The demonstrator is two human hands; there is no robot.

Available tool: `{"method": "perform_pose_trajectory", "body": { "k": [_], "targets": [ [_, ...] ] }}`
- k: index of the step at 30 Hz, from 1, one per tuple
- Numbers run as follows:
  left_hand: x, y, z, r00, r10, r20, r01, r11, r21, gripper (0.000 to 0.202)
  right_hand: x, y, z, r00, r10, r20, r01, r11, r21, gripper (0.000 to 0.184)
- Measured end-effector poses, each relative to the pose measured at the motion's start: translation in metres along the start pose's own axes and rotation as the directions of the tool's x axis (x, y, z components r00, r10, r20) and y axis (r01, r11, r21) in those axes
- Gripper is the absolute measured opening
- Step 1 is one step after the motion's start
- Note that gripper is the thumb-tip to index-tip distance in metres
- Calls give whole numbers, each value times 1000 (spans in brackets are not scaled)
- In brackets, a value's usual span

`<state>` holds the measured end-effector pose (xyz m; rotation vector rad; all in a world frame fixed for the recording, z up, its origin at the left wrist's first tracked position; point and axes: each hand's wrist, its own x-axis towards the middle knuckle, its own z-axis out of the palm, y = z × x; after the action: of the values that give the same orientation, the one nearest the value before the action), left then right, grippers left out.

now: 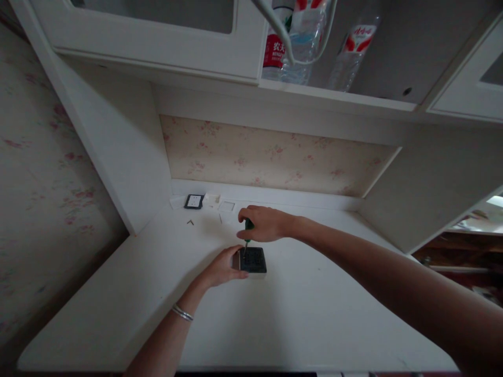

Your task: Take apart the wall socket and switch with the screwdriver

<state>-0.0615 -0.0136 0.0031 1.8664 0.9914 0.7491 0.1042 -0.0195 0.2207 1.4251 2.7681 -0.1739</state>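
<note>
My right hand [267, 223] is closed round the green handle of a screwdriver [249, 230]. The screwdriver stands nearly upright, its tip at the left part of a square black socket plate [254, 260]. Beneath the plate a pale base shows along the front edge. My left hand [223, 268] grips the plate's left side, with fingers at the back and the thumb at the front. Whether a screw sits under the tip is too small to tell.
On the white desk [314, 303], a dark-framed white socket [194, 201], a thin white frame [227, 206] and small screws [190, 222] lie toward the back. Overhead, a shelf holds plastic bottles [356, 50], with a white cable [281, 31] hanging in front.
</note>
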Motion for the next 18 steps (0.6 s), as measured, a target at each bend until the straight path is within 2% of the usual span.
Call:
{"method": "perform_pose_trajectory", "body": {
  "k": [3,5,7,10,12,16,18],
  "targets": [
    [1,-3,1,1000,-8,-7,8,1000,-9,88,0,-2,0,999,-37,-16,37,999,-16,25],
    [1,-5,2,1000,-16,-6,16,1000,-20,89,1,-3,0,998,-56,-11,56,998,-15,33],
    [1,-5,2,1000,-23,-5,23,999,-30,90,1,-4,0,1000,-25,5,25,999,-20,39],
    [1,-2,1,1000,-12,2,13,999,-41,88,3,-4,1,1000,26,-15,-27,998,-63,29],
    [0,1,0,1000,-2,4,2,999,-44,87,3,-4,1,999,5,-43,-8,998,-64,26],
    [0,0,1,1000,-9,-6,8,1000,-25,87,0,-3,0,999,21,-26,-22,999,-45,47],
    [0,-1,1,1000,-8,-10,8,1000,-17,87,0,-3,-1,998,59,3,-59,996,-62,39]
  ]
}}
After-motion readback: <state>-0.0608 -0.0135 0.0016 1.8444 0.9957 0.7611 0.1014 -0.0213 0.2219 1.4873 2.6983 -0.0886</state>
